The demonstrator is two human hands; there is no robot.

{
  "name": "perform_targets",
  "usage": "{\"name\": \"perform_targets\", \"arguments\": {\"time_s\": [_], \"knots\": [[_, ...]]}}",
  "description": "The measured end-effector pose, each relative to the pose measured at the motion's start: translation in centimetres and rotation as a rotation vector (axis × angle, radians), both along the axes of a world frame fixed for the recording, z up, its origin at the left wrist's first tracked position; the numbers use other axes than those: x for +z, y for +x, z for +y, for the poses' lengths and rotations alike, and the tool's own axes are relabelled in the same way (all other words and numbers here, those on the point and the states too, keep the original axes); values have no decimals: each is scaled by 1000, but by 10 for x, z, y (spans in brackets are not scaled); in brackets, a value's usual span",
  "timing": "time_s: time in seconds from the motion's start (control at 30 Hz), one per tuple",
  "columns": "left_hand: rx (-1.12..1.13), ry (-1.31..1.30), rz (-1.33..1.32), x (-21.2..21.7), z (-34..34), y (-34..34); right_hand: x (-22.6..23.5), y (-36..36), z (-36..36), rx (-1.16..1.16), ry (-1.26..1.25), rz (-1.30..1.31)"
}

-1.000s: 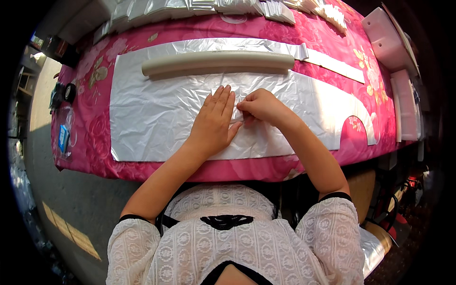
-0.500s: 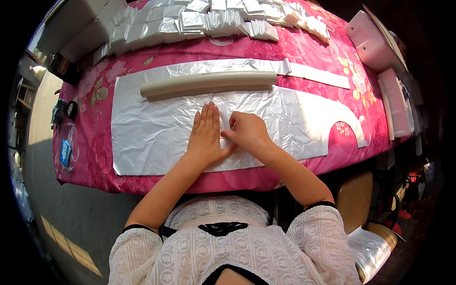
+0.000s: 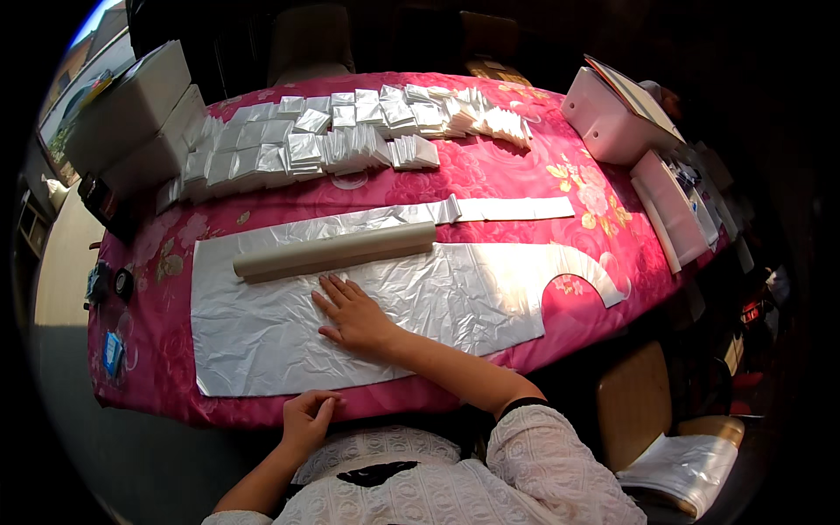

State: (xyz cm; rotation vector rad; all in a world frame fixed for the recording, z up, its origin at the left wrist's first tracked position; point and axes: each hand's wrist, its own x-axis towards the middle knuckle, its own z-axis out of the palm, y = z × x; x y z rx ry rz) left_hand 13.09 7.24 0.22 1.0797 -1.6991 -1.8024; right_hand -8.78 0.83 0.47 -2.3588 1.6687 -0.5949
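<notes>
A large white plastic sheet (image 3: 262, 350), apron-shaped with a curved cut-out at its right end, lies spread and creased on the table. My right hand (image 3: 357, 322) rests palm-down on its middle, fingers spread. Just beyond those fingertips, a long beige roller-like tube (image 3: 337, 251) lies across the sheet. My left hand (image 3: 306, 422) is at the near table edge, below the sheet, its fingers curled in; nothing shows in them. Along the sheet's far side, a narrow white plastic strip (image 3: 516, 208) reaches out to the right.
Many folded white plastic packets (image 3: 289, 149) stand in rows at the back of the pink floral tablecloth (image 3: 490, 188). White boxes (image 3: 140, 114) are at the far left, and a white bin (image 3: 612, 114) at the far right. Tape (image 3: 123, 282) and a blue packet (image 3: 113, 353) lie at the left edge.
My left hand has left the sheet for the near table edge and curled its fingers. My right hand, pinched before, now lies flat further left. The view has tilted up.
</notes>
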Motion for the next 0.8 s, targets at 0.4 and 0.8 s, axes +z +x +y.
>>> {"name": "perform_targets", "arguments": {"time_s": [0.4,0.8], "knots": [[-40,-100,-445,4,21,46,-5,84,97,316,-46,-203],[-68,-716,-213,53,-38,-13,52,-208,-75,-422,36,-1111]]}}
